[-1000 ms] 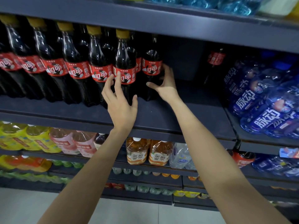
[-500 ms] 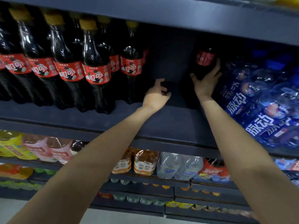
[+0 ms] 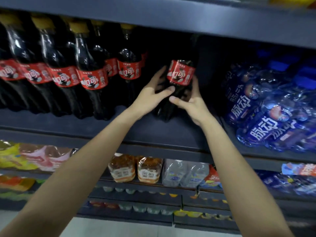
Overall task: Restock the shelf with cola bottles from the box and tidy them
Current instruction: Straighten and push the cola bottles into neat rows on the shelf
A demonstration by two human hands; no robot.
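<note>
A lone cola bottle [image 3: 180, 74] with a red label stands on the dark shelf [image 3: 153, 132], apart from the others. My left hand [image 3: 152, 96] grips its left side, thumb across the front below the label. My right hand [image 3: 191, 101] grips its right side, thumb in front and fingers behind. To the left stands a row of several cola bottles [image 3: 92, 77] with yellow caps and red labels, in more than one rank. A gap of bare shelf separates the row from the held bottle. The held bottle's cap is lost in shadow.
Blue shrink-wrapped bottle packs [image 3: 266, 108] fill the shelf section to the right, beyond a dark divider [image 3: 206, 72]. The upper shelf board [image 3: 171, 16] hangs low over the bottle tops. Lower shelves hold tea bottles [image 3: 135, 170], water bottles [image 3: 184, 173] and yellow and pink packs [image 3: 34, 156].
The lone bottle has come forward and left from the dark back right of the shelf. My left hand moved from the shelf onto the bottle; both hands now hold it.
</note>
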